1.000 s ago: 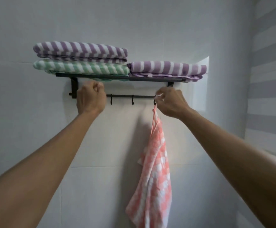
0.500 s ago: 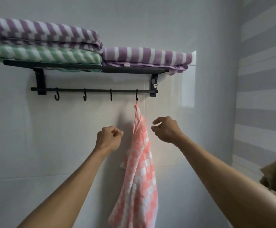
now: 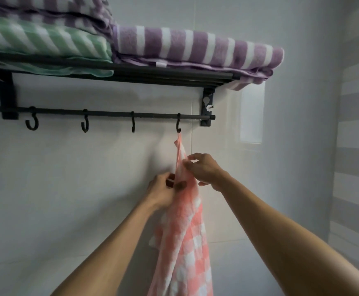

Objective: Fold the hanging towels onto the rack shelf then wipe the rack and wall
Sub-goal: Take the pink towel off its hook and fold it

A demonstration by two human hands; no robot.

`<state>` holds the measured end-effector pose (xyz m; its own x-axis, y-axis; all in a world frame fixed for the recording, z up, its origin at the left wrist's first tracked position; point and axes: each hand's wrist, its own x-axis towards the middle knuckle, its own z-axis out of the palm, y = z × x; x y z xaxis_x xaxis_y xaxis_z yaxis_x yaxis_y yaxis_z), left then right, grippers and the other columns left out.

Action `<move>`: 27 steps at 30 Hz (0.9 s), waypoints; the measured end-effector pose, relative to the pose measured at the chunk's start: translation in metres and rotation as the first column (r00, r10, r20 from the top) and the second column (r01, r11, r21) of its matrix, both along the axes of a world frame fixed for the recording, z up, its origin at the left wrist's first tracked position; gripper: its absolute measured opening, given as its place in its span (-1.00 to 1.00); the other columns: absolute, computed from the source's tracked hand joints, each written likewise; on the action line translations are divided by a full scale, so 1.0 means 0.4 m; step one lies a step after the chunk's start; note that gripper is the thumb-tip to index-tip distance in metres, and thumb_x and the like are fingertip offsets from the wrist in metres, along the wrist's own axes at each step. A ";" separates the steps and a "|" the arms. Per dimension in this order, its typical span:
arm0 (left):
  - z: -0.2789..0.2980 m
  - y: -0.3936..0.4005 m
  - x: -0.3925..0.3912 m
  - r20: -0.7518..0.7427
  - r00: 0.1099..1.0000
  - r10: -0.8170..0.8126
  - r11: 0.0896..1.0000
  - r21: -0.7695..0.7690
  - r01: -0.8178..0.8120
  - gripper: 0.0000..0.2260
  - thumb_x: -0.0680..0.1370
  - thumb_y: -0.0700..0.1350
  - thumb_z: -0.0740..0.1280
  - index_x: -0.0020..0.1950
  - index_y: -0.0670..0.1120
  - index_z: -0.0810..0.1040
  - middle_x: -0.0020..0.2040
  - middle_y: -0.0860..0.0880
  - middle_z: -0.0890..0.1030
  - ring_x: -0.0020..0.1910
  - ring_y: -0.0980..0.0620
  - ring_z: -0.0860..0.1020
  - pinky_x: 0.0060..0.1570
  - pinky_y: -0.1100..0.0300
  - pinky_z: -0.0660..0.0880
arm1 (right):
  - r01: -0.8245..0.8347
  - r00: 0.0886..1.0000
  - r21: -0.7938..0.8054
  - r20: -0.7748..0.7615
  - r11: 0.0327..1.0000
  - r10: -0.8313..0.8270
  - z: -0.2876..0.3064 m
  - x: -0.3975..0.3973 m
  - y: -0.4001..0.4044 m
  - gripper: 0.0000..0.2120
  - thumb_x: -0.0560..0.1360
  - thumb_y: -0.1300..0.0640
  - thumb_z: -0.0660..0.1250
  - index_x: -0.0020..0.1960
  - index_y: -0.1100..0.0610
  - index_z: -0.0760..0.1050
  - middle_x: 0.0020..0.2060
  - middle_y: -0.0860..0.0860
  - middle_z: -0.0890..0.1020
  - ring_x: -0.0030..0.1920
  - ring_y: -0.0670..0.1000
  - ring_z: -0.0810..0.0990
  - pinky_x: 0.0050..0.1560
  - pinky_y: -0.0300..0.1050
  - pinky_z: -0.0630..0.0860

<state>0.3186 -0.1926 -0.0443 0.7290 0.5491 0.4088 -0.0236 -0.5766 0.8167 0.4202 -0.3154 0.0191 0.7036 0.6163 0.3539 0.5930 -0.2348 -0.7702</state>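
A: What does the person wear on the arms?

B: Nothing that shows. Both forearms are bare from the lower edge of the view up to the wrists, with no sleeve or cuff on either.

A: And on the hands?

B: The bare left hand (image 3: pixel 163 192) and bare right hand (image 3: pixel 205 168) carry no glove, ring, watch or band.

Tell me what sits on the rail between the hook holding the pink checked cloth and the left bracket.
In the head view, three empty hooks hang on the rail between the cloth's hook and the left bracket.
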 end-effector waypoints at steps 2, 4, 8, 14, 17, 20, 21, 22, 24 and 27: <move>0.003 0.022 0.023 0.018 1.000 -0.002 1.000 0.012 0.001 -0.63 0.28 0.26 0.46 -0.09 0.02 0.63 -0.17 0.01 0.71 -0.13 -0.10 0.69 -0.10 -0.16 0.64 | -0.031 0.999 0.046 -0.025 0.998 0.032 -0.001 0.022 0.021 -0.54 0.57 -0.11 0.35 0.38 0.09 0.48 0.15 0.11 0.63 0.06 0.12 0.65 -0.15 -0.02 0.68; 0.010 0.036 0.035 0.038 0.999 0.000 0.999 0.039 -0.001 -0.69 0.31 0.22 0.43 -0.13 0.03 0.62 -0.17 -0.02 0.71 -0.13 -0.14 0.69 -0.10 -0.17 0.63 | -0.086 0.995 0.065 -0.053 0.994 0.089 0.005 0.037 0.031 -0.59 0.55 -0.06 0.39 0.33 0.11 0.50 0.11 0.13 0.67 0.02 0.11 0.69 -0.13 0.00 0.68; 0.019 0.052 0.044 0.126 0.992 0.010 0.997 0.071 -0.019 -0.71 0.29 0.19 0.41 -0.12 0.04 0.61 -0.17 -0.07 0.71 -0.08 -0.20 0.68 -0.13 -0.21 0.62 | -0.137 0.987 0.130 -0.064 0.982 0.146 0.033 0.039 0.024 -0.84 0.52 0.15 0.44 0.07 0.18 0.60 -0.09 0.15 0.70 -0.15 0.08 0.67 -0.28 -0.10 0.58; 0.061 0.026 0.040 0.273 0.961 0.054 0.992 0.095 -0.083 -0.90 0.42 -0.07 0.45 -0.09 -0.01 0.63 -0.18 -0.02 0.70 -0.12 -0.12 0.68 -0.18 -0.14 0.63 | -0.176 0.984 0.313 0.029 0.933 0.176 0.077 0.024 0.010 -0.92 0.42 0.32 0.44 -0.13 0.20 0.57 -0.19 0.16 0.64 -0.28 0.06 0.66 -0.30 -0.03 0.62; 0.076 0.021 0.027 0.329 0.944 0.035 0.995 0.075 -0.063 -0.92 0.41 -0.09 0.48 -0.14 -0.03 0.63 -0.20 -0.06 0.70 -0.23 -0.05 0.64 -0.20 -0.16 0.62 | -0.193 0.981 0.364 0.092 0.911 0.171 0.090 0.013 0.000 -0.90 0.40 0.33 0.44 -0.21 0.18 0.56 -0.19 0.23 0.65 -0.24 0.11 0.65 -0.21 0.12 0.64; 0.088 0.006 0.001 0.358 0.934 -0.001 1.000 -0.006 0.003 -0.88 0.46 -0.14 0.54 -0.18 -0.14 0.64 -0.26 -0.10 0.68 -0.30 0.01 0.55 -0.28 0.03 0.56 | -0.201 0.979 0.393 0.104 0.897 0.174 0.095 0.001 -0.018 -0.89 0.35 0.38 0.43 -0.22 0.20 0.57 -0.27 0.15 0.62 -0.27 0.11 0.62 -0.21 0.06 0.58; 0.090 -0.002 -0.012 0.361 0.932 -0.008 0.999 -0.039 0.024 -0.85 0.48 -0.14 0.52 -0.19 -0.19 0.64 -0.28 -0.10 0.66 -0.31 0.02 0.53 -0.30 0.09 0.51 | -0.207 0.978 0.387 0.093 0.899 0.185 0.096 -0.006 -0.028 -0.88 0.33 0.40 0.43 -0.21 0.22 0.58 -0.28 0.14 0.61 -0.27 0.10 0.61 -0.20 0.04 0.56; 0.091 -0.006 -0.025 0.365 0.931 -0.010 0.997 -0.068 0.038 -0.84 0.50 -0.14 0.50 -0.20 -0.21 0.65 -0.29 -0.10 0.66 -0.31 0.02 0.53 -0.29 0.12 0.49 | -0.214 0.977 0.373 0.079 0.903 0.198 0.095 -0.013 -0.041 -0.86 0.32 0.44 0.43 -0.19 0.24 0.58 -0.28 0.14 0.60 -0.27 0.10 0.60 -0.18 0.03 0.56; 0.088 -0.011 -0.050 0.372 0.928 -0.006 0.993 -0.104 0.048 -0.84 0.54 -0.14 0.46 -0.18 -0.20 0.66 -0.28 -0.09 0.66 -0.29 0.02 0.55 -0.26 0.12 0.48 | -0.222 0.975 0.335 0.059 0.916 0.215 0.088 -0.029 -0.064 -0.82 0.34 0.49 0.41 -0.13 0.28 0.60 -0.26 0.15 0.61 -0.26 0.08 0.58 -0.17 -0.03 0.56; 0.077 -0.027 -0.094 0.384 0.922 0.059 0.992 -0.126 -0.011 -0.77 0.60 -0.11 0.39 -0.14 -0.27 0.62 -0.27 -0.10 0.56 -0.28 0.03 0.47 -0.24 0.13 0.39 | -0.170 0.985 0.263 0.062 0.950 0.159 0.070 -0.045 -0.093 -0.81 0.37 0.44 0.45 -0.05 0.27 0.63 -0.23 0.13 0.64 -0.27 0.05 0.60 -0.19 -0.05 0.58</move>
<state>0.2812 -0.2032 -0.0137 0.5073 0.6332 0.5845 -0.3327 -0.4818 0.8107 0.4021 -0.3526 0.0470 0.5822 0.6021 0.5463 0.6375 0.0790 -0.7664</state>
